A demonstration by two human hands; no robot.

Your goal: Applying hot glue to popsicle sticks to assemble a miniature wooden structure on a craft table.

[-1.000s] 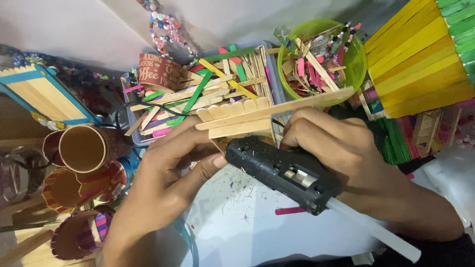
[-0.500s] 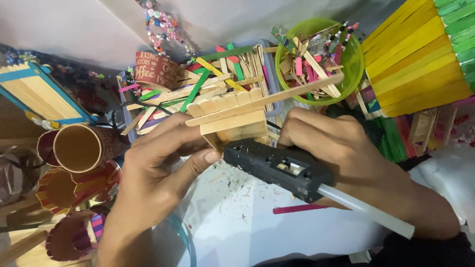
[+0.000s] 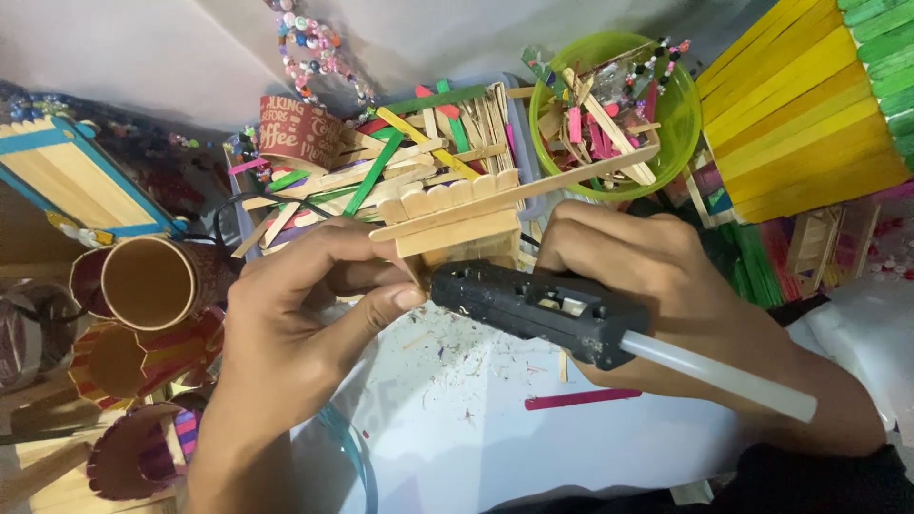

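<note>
Head view: the left hand [image 3: 286, 314] pinches a small panel of plain craft sticks [image 3: 457, 224], fingers closed on its left end and lower edge; the right hand [image 3: 657, 286] is wrapped fully round a black glue gun [image 3: 538, 309], its nozzle touching the panel's underside and a clear glue stick [image 3: 724, 376] jutting from the back. Behind the panel sits a tray of loose coloured sticks [image 3: 381, 162]; to the panel's upper right, a green bowl [image 3: 681, 124]; to its left, cardboard cups [image 3: 148, 281]. Judging by this, gluing is under way; any next move calls for a steady panel and a controlled squeeze.
</note>
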